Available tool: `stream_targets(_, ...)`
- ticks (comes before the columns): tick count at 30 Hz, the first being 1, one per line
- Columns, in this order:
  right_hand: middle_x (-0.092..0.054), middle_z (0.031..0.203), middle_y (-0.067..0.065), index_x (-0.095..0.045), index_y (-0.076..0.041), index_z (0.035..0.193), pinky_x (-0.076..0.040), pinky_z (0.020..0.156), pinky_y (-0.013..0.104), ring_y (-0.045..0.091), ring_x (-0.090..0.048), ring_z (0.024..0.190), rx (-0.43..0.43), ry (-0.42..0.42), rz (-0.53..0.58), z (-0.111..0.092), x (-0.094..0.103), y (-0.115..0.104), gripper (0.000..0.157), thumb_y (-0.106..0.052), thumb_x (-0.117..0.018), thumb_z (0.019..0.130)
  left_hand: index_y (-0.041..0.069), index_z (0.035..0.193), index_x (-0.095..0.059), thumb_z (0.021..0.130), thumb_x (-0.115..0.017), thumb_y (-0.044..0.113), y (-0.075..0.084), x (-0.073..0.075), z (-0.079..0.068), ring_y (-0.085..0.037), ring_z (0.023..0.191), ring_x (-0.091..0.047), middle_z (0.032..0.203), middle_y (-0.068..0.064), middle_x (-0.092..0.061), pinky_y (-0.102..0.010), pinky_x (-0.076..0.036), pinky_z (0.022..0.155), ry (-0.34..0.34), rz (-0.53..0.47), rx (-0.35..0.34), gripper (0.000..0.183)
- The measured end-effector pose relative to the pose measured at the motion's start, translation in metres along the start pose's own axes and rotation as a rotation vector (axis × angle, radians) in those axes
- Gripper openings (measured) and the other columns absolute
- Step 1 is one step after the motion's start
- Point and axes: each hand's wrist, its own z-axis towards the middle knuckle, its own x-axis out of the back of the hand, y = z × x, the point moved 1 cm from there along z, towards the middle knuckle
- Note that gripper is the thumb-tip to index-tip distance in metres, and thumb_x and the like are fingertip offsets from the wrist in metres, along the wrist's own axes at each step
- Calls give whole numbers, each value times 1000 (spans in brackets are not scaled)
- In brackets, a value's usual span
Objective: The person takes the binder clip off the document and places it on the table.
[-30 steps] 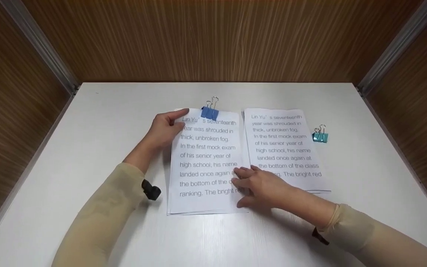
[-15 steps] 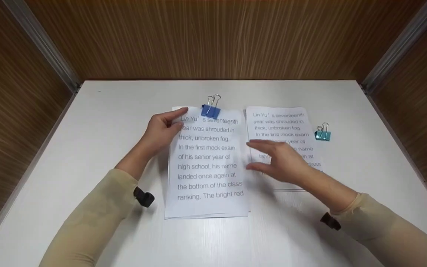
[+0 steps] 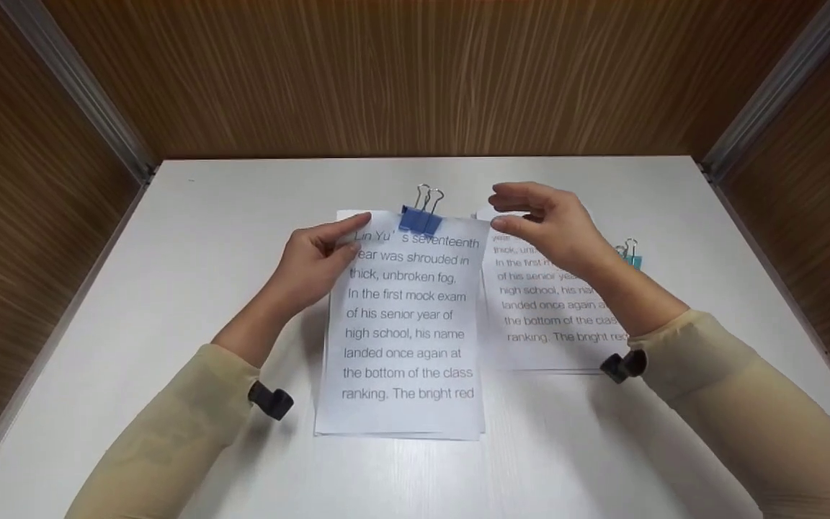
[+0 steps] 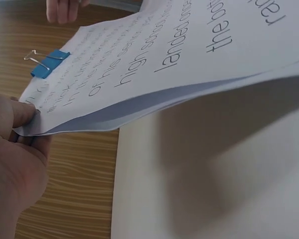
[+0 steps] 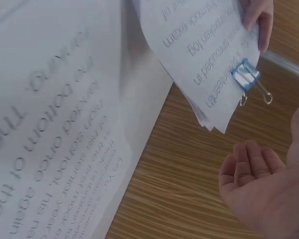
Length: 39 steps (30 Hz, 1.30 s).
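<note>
My left hand (image 3: 314, 263) pinches the upper left corner of a stack of printed sheets (image 3: 408, 339), thumb on top and fingers beneath. In the left wrist view that stack (image 4: 139, 55) is lifted off the table, its sheets parting along the edge. A blue binder clip (image 3: 421, 220) is clamped on the top edge, both wire handles up. My right hand (image 3: 555, 223) hovers beside the upper right corner, thumb apart from the fingers and nothing between them. The right wrist view shows the right hand (image 5: 264, 189) apart from the clipped stack (image 5: 199, 55).
A second stack of printed sheets (image 3: 552, 353) lies on the white table (image 3: 242, 187) to the right, partly hidden under the right hand. Beyond it sits a teal binder clip (image 3: 632, 261), partly covered by the right wrist. Wood-grain panels (image 3: 415, 79) enclose the table.
My right hand has left the lower right edge of the clipped stack and moved up to its top right corner. The left hand keeps its pinch; the stack has risen and shifted slightly.
</note>
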Motion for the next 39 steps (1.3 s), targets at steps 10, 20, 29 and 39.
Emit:
stream_targets(10, -68, 139, 15, -64, -1, 143, -52, 108, 31, 23, -66, 128, 34, -123, 196, 34, -8, -14, 45, -10, -75, 100, 22, 144, -68, 105, -64, 5, 16, -8, -8, -21, 90, -71, 129, -1, -75, -23, -55, 67, -53, -65, -83, 43)
stream_targets(20, -66, 143, 15, -55, -5, 154, -46, 115, 41, 26, -63, 133, 38, -310, 197, 45, -15, -22, 53, -16, -69, 105, 23, 144, -68, 106, -63, 6, 20, -15, -11, -20, 81, -70, 118, -3, -78, -24, -55, 64, -73, -39, -106, 42)
stream_targets(29, -72, 132, 14, -63, -2, 145, -50, 110, 45, 26, -69, 124, -36, -330, 264, 43, -13, -20, 42, -13, -68, 105, 21, 143, -69, 105, -64, 4, 22, -16, -11, -19, 80, -69, 117, -4, -78, -23, -54, 64, -61, -77, -118, 43)
stream_targets(39, -74, 125, 15, -67, -1, 137, -53, 105, 37, 27, -71, 117, -55, -308, 300, 39, -15, -22, 38, -17, -72, 103, 21, 143, -69, 105, -63, 4, 19, -18, -10, -20, 83, -72, 118, -4, -78, -24, -57, 66, -62, -91, -105, 42)
